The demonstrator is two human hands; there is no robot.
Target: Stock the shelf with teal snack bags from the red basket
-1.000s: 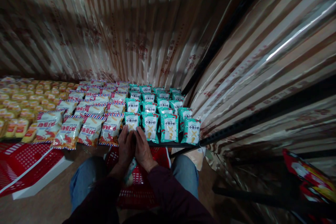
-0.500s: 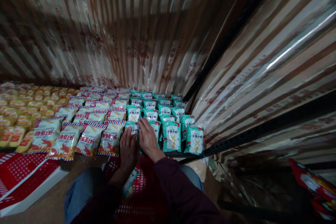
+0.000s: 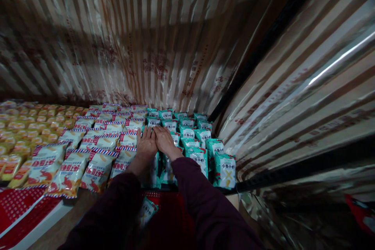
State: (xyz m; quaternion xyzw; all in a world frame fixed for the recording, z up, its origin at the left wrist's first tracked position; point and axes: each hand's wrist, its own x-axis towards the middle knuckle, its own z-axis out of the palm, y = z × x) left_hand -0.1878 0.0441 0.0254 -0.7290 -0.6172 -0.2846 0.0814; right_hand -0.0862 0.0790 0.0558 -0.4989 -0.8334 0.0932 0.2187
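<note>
I see the left hand [image 3: 146, 144], fingers extended, just beside the right hand [image 3: 164, 140], both over the leftmost column of glossy teal-and-white rectangular packets [image 3: 189, 135]; I cannot tell whether either grips one. These sit in rows on a black shelf [image 3: 168, 188], beside white-and-orange pillow-shaped pouches [image 3: 101, 142]. Below is a red plastic basket [image 3: 172, 218].

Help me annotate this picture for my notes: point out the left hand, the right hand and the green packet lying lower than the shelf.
Left hand [image 3: 147, 146]: head view, on the back of the hand.
Right hand [image 3: 165, 140]: head view, on the back of the hand.
Green packet [image 3: 147, 211]: head view, on its printed front.
</note>
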